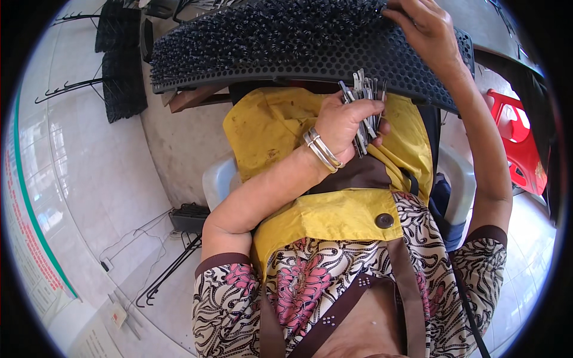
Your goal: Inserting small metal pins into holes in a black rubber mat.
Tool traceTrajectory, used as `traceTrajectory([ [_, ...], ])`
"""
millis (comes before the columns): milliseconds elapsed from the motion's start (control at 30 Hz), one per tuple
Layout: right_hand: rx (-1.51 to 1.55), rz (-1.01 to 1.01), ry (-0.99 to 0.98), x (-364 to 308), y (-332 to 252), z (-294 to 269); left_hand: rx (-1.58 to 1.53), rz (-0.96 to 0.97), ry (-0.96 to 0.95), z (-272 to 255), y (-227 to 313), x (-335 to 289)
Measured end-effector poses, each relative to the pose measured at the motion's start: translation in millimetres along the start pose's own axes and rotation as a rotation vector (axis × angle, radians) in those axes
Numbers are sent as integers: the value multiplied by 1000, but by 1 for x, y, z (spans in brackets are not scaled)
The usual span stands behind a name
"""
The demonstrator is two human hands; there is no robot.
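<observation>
The left hand is closed round a bundle of pins just under the perforated black panel on the lap, the right hand pinches its bristled top, a red stool nearby.

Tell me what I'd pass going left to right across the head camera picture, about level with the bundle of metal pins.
Black bristly pieces on the tiled wall → left hand gripping the bundle of metal pins → right forearm reaching up to the perforated black panel → red plastic stool.
</observation>
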State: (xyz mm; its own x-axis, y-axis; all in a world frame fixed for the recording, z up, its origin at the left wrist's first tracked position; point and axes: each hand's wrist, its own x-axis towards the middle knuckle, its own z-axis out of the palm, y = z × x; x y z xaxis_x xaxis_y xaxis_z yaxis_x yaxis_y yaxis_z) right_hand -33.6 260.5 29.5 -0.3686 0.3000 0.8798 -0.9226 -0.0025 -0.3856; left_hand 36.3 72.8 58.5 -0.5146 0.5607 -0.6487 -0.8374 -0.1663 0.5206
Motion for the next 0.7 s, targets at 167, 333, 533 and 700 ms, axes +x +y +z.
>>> traceTrajectory([
  [167, -970, 193, -527, 29, -53, 11, -12, -6, 8, 0, 4, -4],
  [333, -1019, 199, -493, 22, -55, 6, 0, -15, 34, 1, 6, -4],
  [533, -1054, 159, -509, 23, -57, 11, 10, -8, 34, 1, 5, -2],
  [700, -1066, 106, -547, 21, -60, 10, 8, -10, 32, 1, 5, -2],
])
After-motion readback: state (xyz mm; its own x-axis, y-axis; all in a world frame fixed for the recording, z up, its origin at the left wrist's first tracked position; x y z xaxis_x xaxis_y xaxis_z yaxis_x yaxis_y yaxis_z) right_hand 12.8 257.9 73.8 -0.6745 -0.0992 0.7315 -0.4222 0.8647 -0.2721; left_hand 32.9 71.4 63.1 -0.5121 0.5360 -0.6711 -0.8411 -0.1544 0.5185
